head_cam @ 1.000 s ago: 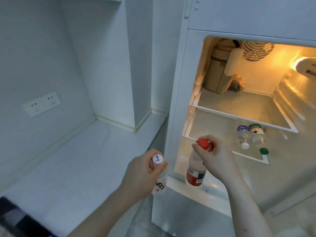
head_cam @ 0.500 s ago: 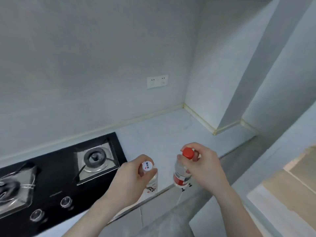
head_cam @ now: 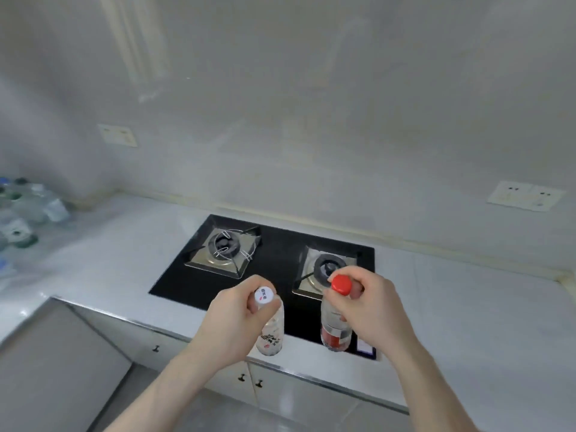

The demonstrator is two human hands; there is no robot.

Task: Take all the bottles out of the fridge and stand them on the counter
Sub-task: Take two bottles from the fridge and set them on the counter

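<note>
My left hand (head_cam: pixel 232 325) grips the neck of a clear bottle with a white cap (head_cam: pixel 270 333). My right hand (head_cam: pixel 371 310) holds a second clear bottle by its neck, one with a red cap and red label (head_cam: pixel 335 335). Both bottles hang upright in the air over the front edge of the white counter (head_cam: pixel 103 275), in front of the hob. The fridge is out of view.
A black two-burner gas hob (head_cam: pixel 280 254) is set into the counter right behind the bottles. Several bottles (head_cam: pixel 21 210) stand blurred on the counter at the far left. Wall sockets (head_cam: pixel 526 199) sit at right, cabinet doors (head_cam: pixel 249 380) below the counter.
The view has swung left from the open fridge to the hob. Both hands have carried their bottles along and now hold them over the counter's front edge.
</note>
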